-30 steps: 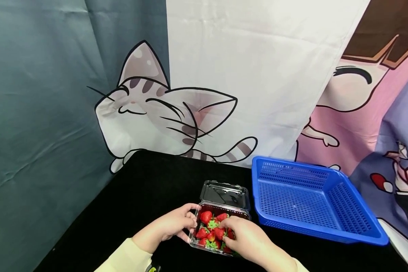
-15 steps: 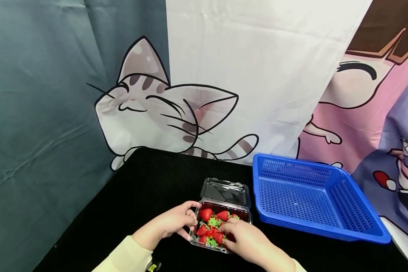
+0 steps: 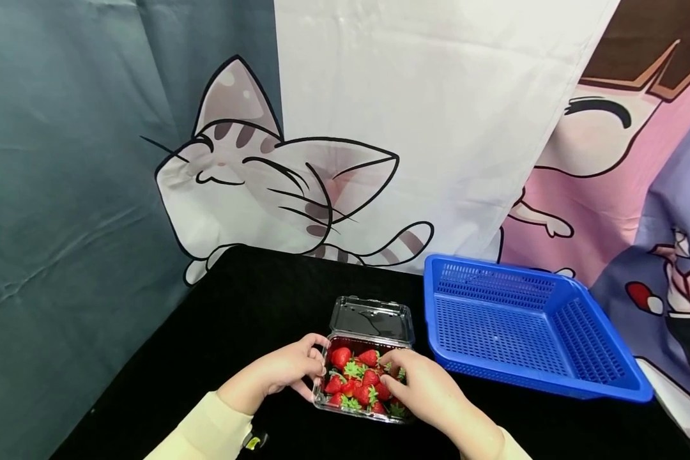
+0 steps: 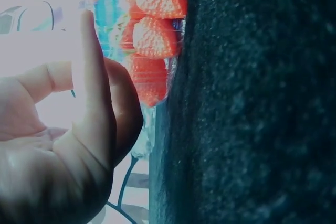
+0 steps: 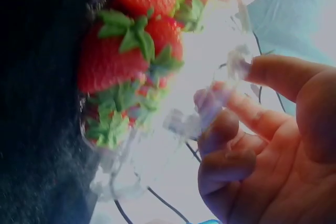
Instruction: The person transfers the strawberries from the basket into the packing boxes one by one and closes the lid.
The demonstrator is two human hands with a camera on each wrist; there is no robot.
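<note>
A clear plastic clamshell box (image 3: 359,414) filled with red strawberries (image 3: 353,387) stands on the black cloth, its lid (image 3: 372,319) folded back. At the box's left side my left hand (image 3: 284,372) holds the wall, thumb near the rim. In the left wrist view, some fingers of that hand (image 4: 79,129) are bent and one stretches along the plastic. Over the right part of the box my right hand (image 3: 422,383) has its thumb and fingers apart, above the berries. The right wrist view shows the hand (image 5: 273,135) beside the strawberries (image 5: 113,59), loosely bent, with no berry between the fingers.
A blue plastic basket (image 3: 497,335) with perforated walls stands right of the box. Black cloth (image 3: 247,306) covers the table. Behind it hangs a curtain (image 3: 437,115) printed with a cartoon cat.
My right hand has drawn to the right over the box, its fingers spreading from the berries, and more strawberries show. The left hand stays on the box's side. The head view has shifted slightly.
</note>
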